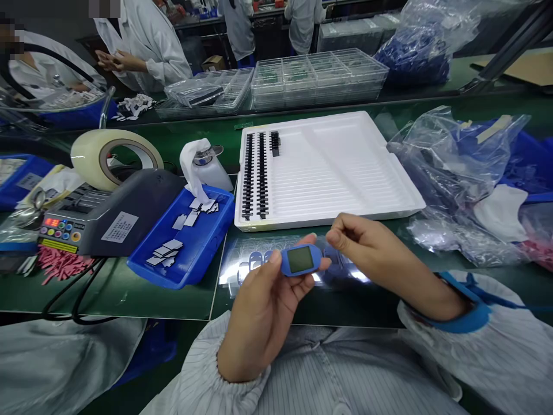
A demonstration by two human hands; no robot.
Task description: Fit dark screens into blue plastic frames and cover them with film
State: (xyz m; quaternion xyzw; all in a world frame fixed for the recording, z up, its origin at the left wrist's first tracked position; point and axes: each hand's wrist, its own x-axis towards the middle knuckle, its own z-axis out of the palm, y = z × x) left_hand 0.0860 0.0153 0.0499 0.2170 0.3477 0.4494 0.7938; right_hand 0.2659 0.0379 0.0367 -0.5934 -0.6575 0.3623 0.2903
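Observation:
Between the thumb and fingers of my left hand (268, 311) is a small blue device with a grey display (300, 259), its screen facing up. To its right, my right hand (367, 248) is closed in a pinch just off the device; whatever its fingertips hold, if anything, is too small to make out. A blue strap (469, 305) circles my right wrist. Beneath both hands lies a clear plastic sheet (242, 256) with blue-outlined shapes. Just beyond stands a white ribbed tray (328, 167) with rows of black parts (262, 173) at its left side.
At the left are a blue bin (173, 271) of white pieces, a tape dispenser (125, 213), a tape roll (86, 153) and a white bottle (211, 170). Plastic bags (458, 167) lie at the right. Clear compartment boxes (319, 80) stand behind. People in white coats work across the bench.

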